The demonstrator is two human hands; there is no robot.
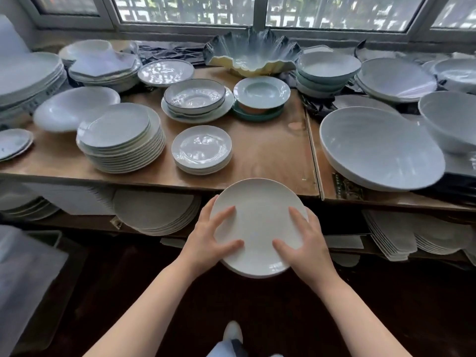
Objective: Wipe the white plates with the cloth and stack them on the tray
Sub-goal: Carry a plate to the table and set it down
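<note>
Before the wooden table [270, 150], round glossy white plate [258, 228] in left hand's [206, 243] and right hand's [305, 244] curled grip.

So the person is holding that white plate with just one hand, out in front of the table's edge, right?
Not quite: both hands hold it. The head view shows the left hand and the right hand gripping opposite sides of the white plate, thumbs on top. The rest is right: it is held out in front of the table edge.
</note>
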